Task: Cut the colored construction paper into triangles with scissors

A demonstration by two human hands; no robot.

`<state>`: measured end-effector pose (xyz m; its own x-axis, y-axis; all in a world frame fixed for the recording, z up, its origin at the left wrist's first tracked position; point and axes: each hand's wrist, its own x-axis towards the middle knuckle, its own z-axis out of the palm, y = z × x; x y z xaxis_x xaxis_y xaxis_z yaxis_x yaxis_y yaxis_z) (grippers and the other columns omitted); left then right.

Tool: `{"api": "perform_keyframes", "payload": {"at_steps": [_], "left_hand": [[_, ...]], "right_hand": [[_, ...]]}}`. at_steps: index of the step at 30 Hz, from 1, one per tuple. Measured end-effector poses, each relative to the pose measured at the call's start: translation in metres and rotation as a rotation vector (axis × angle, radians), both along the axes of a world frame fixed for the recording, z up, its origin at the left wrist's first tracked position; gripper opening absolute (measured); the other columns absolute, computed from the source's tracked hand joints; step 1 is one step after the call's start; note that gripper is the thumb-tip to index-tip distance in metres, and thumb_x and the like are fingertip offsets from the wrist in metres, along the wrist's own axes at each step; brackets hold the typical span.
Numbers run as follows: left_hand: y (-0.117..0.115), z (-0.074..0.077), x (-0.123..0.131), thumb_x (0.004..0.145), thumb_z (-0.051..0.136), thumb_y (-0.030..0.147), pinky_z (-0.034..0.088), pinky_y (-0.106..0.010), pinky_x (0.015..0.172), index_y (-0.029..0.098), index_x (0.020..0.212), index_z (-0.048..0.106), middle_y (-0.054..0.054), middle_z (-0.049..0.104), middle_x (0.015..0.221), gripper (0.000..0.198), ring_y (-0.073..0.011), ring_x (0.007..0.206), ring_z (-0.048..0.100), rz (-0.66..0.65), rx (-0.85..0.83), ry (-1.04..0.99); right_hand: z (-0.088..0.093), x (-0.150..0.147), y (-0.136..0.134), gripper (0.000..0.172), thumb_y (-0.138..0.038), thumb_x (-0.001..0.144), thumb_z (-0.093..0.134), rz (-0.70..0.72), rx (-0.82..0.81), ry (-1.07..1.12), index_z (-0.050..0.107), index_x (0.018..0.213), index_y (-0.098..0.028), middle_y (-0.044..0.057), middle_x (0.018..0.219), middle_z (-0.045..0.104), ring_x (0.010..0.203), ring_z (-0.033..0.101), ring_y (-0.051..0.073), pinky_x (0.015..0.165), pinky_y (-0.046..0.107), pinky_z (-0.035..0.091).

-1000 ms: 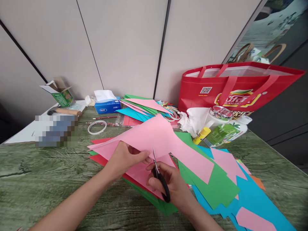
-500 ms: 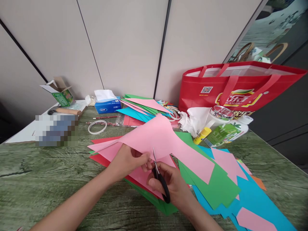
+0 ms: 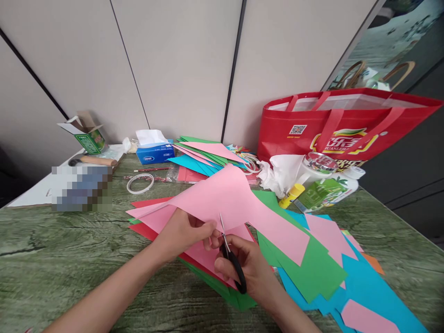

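Observation:
A curved pink sheet (image 3: 222, 194) arches over a pile of pink, red and green paper. Its near edge is pinched by my left hand (image 3: 187, 231), with the thumb on top and some fingers hidden beneath. Black-handled scissors (image 3: 237, 270) are in my right hand (image 3: 248, 263), their blades pointing up and away at the sheet's edge, right beside my left fingertips. To the right, the sheet's strip lies over a green sheet (image 3: 312, 273), with blue paper (image 3: 371, 286) and pink offcuts around it.
Behind the pile are a blue tissue box (image 3: 156, 153), a tape roll (image 3: 140, 183) and stacked coloured paper (image 3: 204, 157). A glue stick (image 3: 292, 195), crumpled tissue (image 3: 280, 173) and red bag (image 3: 312, 125) stand at the back right. A green box (image 3: 90, 141) is back left.
My right hand and the scissors have shifted very slightly. The pink sheet and my left hand look almost the same.

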<state>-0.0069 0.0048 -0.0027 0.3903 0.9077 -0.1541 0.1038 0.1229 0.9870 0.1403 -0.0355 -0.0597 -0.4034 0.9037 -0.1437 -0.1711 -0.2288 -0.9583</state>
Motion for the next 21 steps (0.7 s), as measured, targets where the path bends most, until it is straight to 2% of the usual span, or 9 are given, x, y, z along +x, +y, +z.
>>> {"api": "perform_keyframes", "payload": {"at_steps": [6,16,21], "left_hand": [[0.0005,-0.0007,0.0000,0.072,0.052,0.013,0.045,-0.022,0.046,0.014,0.060,0.058,0.000,0.063,0.053,0.013,-0.0100,0.045,0.054,-0.012,-0.006,-0.028],[-0.0008,-0.0031,-0.0024,0.076,0.050,0.015,0.045,-0.022,0.048,0.013,0.061,0.059,0.000,0.062,0.056,0.017,-0.0097,0.048,0.054,-0.046,-0.009,-0.042],[0.0027,-0.0048,-0.0072,0.076,0.055,0.020,0.047,-0.022,0.048,0.013,0.068,0.060,-0.001,0.064,0.059,0.012,-0.0102,0.050,0.056,-0.099,0.001,-0.086]], "right_hand": [[-0.0032,-0.0006,-0.0007,0.034,-0.039,0.060,0.072,-0.008,-0.007,-0.018,0.054,0.078,-0.017,-0.007,0.050,0.049,0.040,0.038,0.005,0.038,0.018,0.033],[-0.0009,-0.0005,-0.0010,0.029,-0.034,0.061,0.073,-0.034,-0.054,-0.013,0.055,0.075,-0.016,-0.007,0.044,0.050,0.034,0.038,0.004,0.033,0.015,0.030],[0.0003,-0.0021,-0.0006,0.029,-0.032,0.059,0.074,-0.062,-0.080,-0.019,0.055,0.074,-0.016,-0.007,0.043,0.049,0.032,0.038,0.003,0.032,0.014,0.030]]}}
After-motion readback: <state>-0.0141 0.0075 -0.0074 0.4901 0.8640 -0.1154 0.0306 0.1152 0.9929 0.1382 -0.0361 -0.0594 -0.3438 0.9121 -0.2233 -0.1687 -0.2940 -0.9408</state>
